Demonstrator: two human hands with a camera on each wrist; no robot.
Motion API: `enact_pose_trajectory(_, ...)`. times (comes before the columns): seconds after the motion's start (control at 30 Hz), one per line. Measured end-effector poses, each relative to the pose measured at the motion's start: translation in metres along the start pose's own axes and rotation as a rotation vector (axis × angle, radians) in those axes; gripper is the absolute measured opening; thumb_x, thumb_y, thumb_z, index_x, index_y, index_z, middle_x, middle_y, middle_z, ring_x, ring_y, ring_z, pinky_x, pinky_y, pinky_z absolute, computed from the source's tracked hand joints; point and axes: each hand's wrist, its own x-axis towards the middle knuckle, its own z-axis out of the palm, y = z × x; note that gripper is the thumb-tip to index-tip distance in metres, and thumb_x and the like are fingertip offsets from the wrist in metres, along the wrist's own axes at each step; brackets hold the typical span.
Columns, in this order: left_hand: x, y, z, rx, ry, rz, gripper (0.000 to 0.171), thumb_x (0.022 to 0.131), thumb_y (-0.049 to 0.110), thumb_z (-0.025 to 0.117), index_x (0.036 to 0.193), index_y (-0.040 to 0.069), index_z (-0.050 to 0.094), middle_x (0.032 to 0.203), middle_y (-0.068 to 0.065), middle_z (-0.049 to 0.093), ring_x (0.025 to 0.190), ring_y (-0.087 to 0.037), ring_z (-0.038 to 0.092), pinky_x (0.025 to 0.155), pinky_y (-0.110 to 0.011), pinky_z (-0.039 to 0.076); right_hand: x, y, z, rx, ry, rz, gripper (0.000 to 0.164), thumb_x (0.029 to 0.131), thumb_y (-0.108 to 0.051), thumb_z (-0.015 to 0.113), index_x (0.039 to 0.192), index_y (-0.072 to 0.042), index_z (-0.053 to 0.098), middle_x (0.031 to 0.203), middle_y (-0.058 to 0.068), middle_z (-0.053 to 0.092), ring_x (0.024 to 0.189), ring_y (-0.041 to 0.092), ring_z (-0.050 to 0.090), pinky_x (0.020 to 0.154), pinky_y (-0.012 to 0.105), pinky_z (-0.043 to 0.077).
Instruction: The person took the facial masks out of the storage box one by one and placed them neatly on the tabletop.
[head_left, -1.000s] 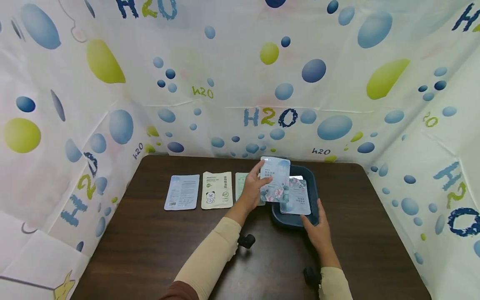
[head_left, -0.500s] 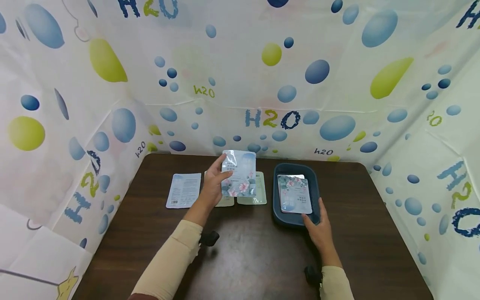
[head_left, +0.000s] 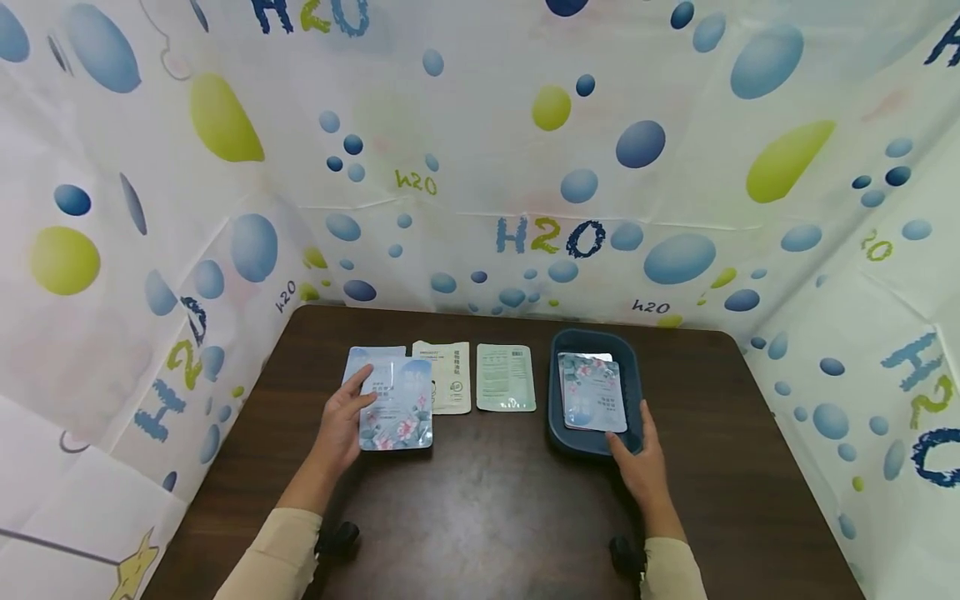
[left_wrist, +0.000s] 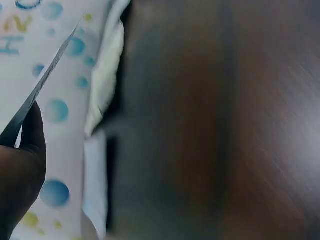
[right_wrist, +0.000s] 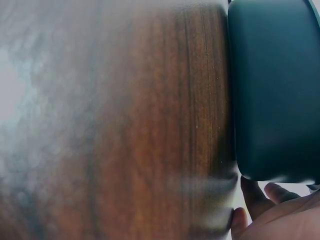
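Note:
My left hand [head_left: 341, 429] pinches a pale blue sachet with pink flowers [head_left: 401, 408], thumb on its printed face. In the head view it overlaps a light blue sachet [head_left: 363, 358] and part of a cream sachet with a bear print [head_left: 452, 375]. The left wrist view catches the held sachet [left_wrist: 42, 82] edge-on, above the table. My right hand [head_left: 643, 467] holds the near right corner of a dark blue tray [head_left: 558, 433], thumb at the front rim and fingers along the side. Inside the tray lie stacked floral sachets [head_left: 592, 396].
A pale green sachet [head_left: 506, 379] lies between the cream one and the tray. All stand on a dark brown wooden table [head_left: 495, 508]. Behind it hangs a white curtain [head_left: 465, 117] with blue and green spots.
My left hand has carried the floral sachet from above the tray leftward, past the green and cream sachets, and lowered it toward me. My right hand stays at the tray.

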Motion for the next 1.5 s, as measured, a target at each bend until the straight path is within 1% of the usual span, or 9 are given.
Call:
enact_pose_trajectory(0.1,-0.009,-0.003,-0.020,0.154,0.076,-0.054,0.064,0.105,0.003,0.048,0.163,0.008,0.022,0.172,-0.012,0.016,0.131,-0.007,0.046,0.093,-0.009,0.048,-0.001,0.001,0.000,0.010,0.009,-0.007,0.090,0.101,-0.038,0.062,0.166,-0.031,-0.001,0.175,0.005,0.000,0.160,0.039,0.004,0.124,0.068,0.009)
enact_pose_trajectory(0.17,-0.015,-0.004,-0.031,0.333,0.130,-0.092,0.066,0.104,0.004,0.052,0.163,0.011,0.025,0.171,-0.013,0.020,0.134,-0.013,0.044,0.091,-0.008,0.048,-0.001,0.001,0.001,0.011,0.011,-0.013,0.090,0.101,-0.038,0.062,0.166,-0.031,0.000,0.175,0.004,0.000,0.160,0.039,0.004,0.124,0.068,0.009)
enact_pose_trajectory(0.3,-0.024,-0.009,-0.045,0.784,0.184,-0.102,0.069,0.098,0.010,0.064,0.160,0.006,0.033,0.165,-0.023,0.031,0.140,-0.036,0.045,0.107,-0.033,0.049,-0.002,0.001,0.001,0.006,0.009,-0.009,0.090,0.100,-0.039,0.062,0.166,-0.031,0.000,0.175,0.004,0.000,0.160,0.039,0.004,0.124,0.068,0.009)
enact_pose_trajectory(0.4,-0.031,-0.013,-0.048,1.125,0.178,-0.033,0.076,0.091,0.021,0.074,0.154,-0.004,0.039,0.160,-0.029,0.037,0.145,-0.047,0.040,0.117,-0.057,0.037,-0.002,0.001,0.001,0.006,0.005,0.000,0.090,0.101,-0.039,0.062,0.166,-0.032,-0.001,0.175,0.004,-0.001,0.160,0.039,0.004,0.124,0.068,0.009)
enact_pose_trajectory(0.5,-0.035,-0.016,-0.051,1.428,0.152,0.080,0.086,0.081,0.032,0.083,0.147,-0.009,0.046,0.155,-0.031,0.043,0.147,-0.050,0.033,0.118,-0.065,0.030,-0.001,0.001,0.001,0.011,0.004,0.000,0.090,0.101,-0.038,0.062,0.165,-0.033,-0.001,0.175,0.003,-0.001,0.160,0.039,0.004,0.124,0.068,0.008)
enact_pose_trajectory(0.6,-0.038,-0.016,-0.055,1.612,0.127,0.165,0.091,0.074,0.037,0.088,0.143,-0.010,0.051,0.152,-0.030,0.048,0.148,-0.050,0.029,0.117,-0.069,0.027,-0.001,0.001,0.002,0.019,0.007,-0.004,0.090,0.100,-0.037,0.062,0.165,-0.033,0.000,0.175,0.003,-0.001,0.160,0.039,0.004,0.124,0.068,0.009)
enact_pose_trajectory(0.73,-0.043,-0.015,-0.064,1.645,0.072,0.129,0.097,0.074,0.042,0.088,0.147,-0.008,0.048,0.156,-0.029,0.042,0.150,-0.054,0.023,0.115,-0.075,0.024,-0.001,0.000,0.002,0.016,0.004,0.007,0.091,0.100,-0.037,0.063,0.165,-0.033,0.000,0.175,0.003,-0.001,0.160,0.039,0.004,0.123,0.069,0.009)
enact_pose_trajectory(1.0,-0.042,-0.018,-0.085,1.511,-0.063,0.018,0.108,0.080,0.049,0.082,0.158,-0.003,0.029,0.166,-0.028,0.021,0.155,-0.053,0.005,0.120,-0.073,0.006,-0.001,-0.001,0.001,0.016,-0.003,0.006,0.090,0.101,-0.038,0.061,0.165,-0.033,-0.001,0.175,0.002,-0.002,0.160,0.038,0.003,0.124,0.068,0.008)
enact_pose_trajectory(1.5,-0.043,-0.020,-0.085,1.442,-0.084,-0.048,0.109,0.082,0.048,0.080,0.161,-0.001,0.022,0.167,-0.030,0.012,0.155,-0.052,-0.001,0.121,-0.070,-0.005,0.002,0.001,0.000,0.021,-0.010,0.022,0.091,0.100,-0.041,0.062,0.165,-0.035,-0.002,0.175,0.004,-0.002,0.160,0.040,0.003,0.123,0.070,0.008)
